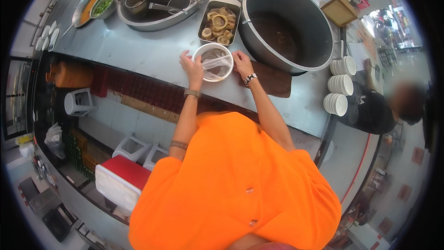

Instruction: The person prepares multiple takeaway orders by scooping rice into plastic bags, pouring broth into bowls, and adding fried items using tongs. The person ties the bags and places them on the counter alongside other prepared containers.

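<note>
A white round tub (196, 71) sits on the steel counter in front of me, and a clear plastic bag (218, 63) lies inside it. The bag is stretched across the opening, over something brown that I cannot make out. My left hand (191, 67) is at the tub's left side, its thumb at the rim and its other fingers spread apart. On the opposite side, my right hand (244, 64) has its fingertips pinched together at the rim, apparently on the bag's edge. A rectangular metal pan of cut marrow bones (220, 24) stands just beyond the tub.
A large deep pot (288, 59) with brown liquid stands right, beside a brown cloth (274, 80). Back left are an oval pot with meat (163, 24) and a bowl of chopped greens (103, 6). Stacked white bowls (340, 85) line the right edge; a person (367, 107) is beyond.
</note>
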Demonstrator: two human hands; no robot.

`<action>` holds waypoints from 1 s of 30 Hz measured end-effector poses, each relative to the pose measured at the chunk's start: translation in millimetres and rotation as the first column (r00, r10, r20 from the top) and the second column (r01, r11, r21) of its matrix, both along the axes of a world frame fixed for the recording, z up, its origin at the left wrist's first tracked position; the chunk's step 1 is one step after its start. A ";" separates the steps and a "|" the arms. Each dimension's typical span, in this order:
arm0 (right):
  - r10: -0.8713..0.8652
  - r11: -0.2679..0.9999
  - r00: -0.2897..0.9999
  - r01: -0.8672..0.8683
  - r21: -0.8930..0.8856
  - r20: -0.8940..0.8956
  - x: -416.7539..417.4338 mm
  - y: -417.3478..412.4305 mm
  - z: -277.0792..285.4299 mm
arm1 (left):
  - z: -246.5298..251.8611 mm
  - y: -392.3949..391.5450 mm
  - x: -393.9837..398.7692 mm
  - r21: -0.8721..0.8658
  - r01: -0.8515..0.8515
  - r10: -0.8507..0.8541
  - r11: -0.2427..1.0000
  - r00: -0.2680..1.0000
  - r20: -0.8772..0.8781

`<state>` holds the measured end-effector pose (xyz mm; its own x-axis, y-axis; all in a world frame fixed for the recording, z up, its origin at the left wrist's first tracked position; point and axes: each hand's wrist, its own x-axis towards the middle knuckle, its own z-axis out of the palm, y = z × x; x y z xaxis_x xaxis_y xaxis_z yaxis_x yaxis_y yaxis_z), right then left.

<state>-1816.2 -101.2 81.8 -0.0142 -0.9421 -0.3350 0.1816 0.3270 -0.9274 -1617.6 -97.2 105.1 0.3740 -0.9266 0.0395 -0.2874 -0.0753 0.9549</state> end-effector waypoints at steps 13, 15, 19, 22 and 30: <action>-0.195 0.845 0.745 -0.204 -0.495 -0.638 -9.1 47.5 70.0 | 0.3 12.5 -0.4 0.072 0.115 -0.076 0.991 0.908 -0.413; -0.136 0.829 0.633 -0.348 -0.438 -0.762 -13.5 52.6 79.1 | -0.8 21.6 -0.8 0.124 0.128 -0.070 0.984 0.918 -0.389; -0.264 0.700 0.420 -0.536 -0.472 -0.868 -15.9 29.5 82.6 | -4.6 30.8 6.3 0.179 0.187 -0.103 0.966 0.912 -0.398; -0.265 0.660 0.389 -0.594 -0.460 -0.883 -8.9 10.0 81.4 | -6.9 31.1 8.3 0.172 0.211 -0.137 0.962 0.921 -0.364; -0.113 0.767 0.467 -0.519 -0.376 -0.877 11.2 -7.8 89.9 | 3.9 28.7 9.2 0.176 0.466 -0.377 0.867 0.846 -0.378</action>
